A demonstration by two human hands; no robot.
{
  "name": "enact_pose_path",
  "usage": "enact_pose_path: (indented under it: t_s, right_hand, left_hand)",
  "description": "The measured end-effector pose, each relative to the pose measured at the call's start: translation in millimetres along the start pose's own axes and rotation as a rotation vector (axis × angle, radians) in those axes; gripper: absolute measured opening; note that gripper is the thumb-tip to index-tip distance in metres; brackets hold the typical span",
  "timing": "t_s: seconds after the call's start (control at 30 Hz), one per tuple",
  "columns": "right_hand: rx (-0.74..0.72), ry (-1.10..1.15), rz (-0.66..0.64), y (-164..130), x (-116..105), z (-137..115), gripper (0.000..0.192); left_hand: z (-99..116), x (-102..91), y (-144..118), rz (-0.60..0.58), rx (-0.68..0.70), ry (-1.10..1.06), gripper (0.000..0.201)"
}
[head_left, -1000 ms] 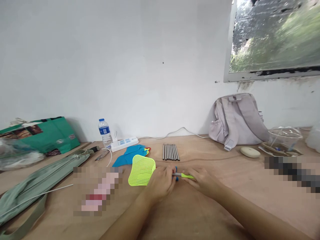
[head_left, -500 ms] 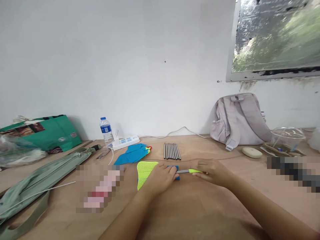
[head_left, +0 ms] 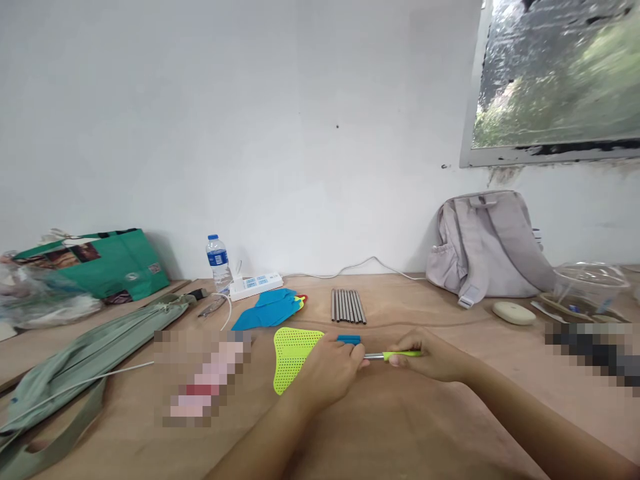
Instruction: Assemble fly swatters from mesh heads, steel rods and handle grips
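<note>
We are best holding rod [head_left: 374, 357] and grip [head_left: 403, 354] in line, left fingers [head_left: 354, 352] curled over the rod, right fingers [head_left: 413, 339] pinching the grip.

The yellow-green mesh [head_left: 295, 353] is partly hidden — the left hand [head_left: 331, 365] covers it.

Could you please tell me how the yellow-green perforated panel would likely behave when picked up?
The yellow-green perforated panel is probably light for its size, looking thin and full of holes. It may flex, as it resembles plastic sheet. It seems unlikely to roll, being broad and flattish.
</note>
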State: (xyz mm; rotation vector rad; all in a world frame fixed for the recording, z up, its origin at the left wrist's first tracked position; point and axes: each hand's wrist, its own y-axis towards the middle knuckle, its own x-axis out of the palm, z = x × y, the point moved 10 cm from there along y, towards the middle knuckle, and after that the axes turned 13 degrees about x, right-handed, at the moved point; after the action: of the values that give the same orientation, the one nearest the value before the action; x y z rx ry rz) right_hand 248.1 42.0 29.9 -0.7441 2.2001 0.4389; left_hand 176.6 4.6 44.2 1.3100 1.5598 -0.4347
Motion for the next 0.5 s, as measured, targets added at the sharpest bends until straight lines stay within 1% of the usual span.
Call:
enact_pose_path:
  t_s: [0.07, 0.13, 0.3, 0.37, 0.43, 0.5]
  right_hand:
    - [0.029, 0.048, -0.029, 2.2, 3.2, 2.5, 0.041]
    - [0.012, 0.034, 0.002, 2.9, 1.9, -0.8, 0.041]
    - [-0.144, -0.138, 0.179, -3.7, -6.0, -20.8, 0.033]
    - [-0.181, -0.206, 0.228, -7.2, -7.3, -24.9, 0.029]
    - [-0.185, -0.278, 0.251, -8.4, -7.4, -25.2, 0.028]
    - [-0.136, -0.361, 0.254, -5.8, -5.7, -20.5, 0.028]
  left_hand:
    - [0.9, 1.1, 0.9, -0.012, 0.0, 0.013, 0.031]
    - [0.1, 1.7, 1.1, -0.022, -0.007, 0.014, 0.03]
    - [-6.6, 4.0, -1.6, -0.046, -0.052, -0.013, 0.03]
    - [-8.0, 7.0, -3.2, -0.062, -0.054, -0.015, 0.029]
    - [-10.7, 10.6, -4.8, -0.066, -0.065, -0.024, 0.029]
    - [-15.0, 14.9, -5.5, -0.063, -0.093, -0.042, 0.028]
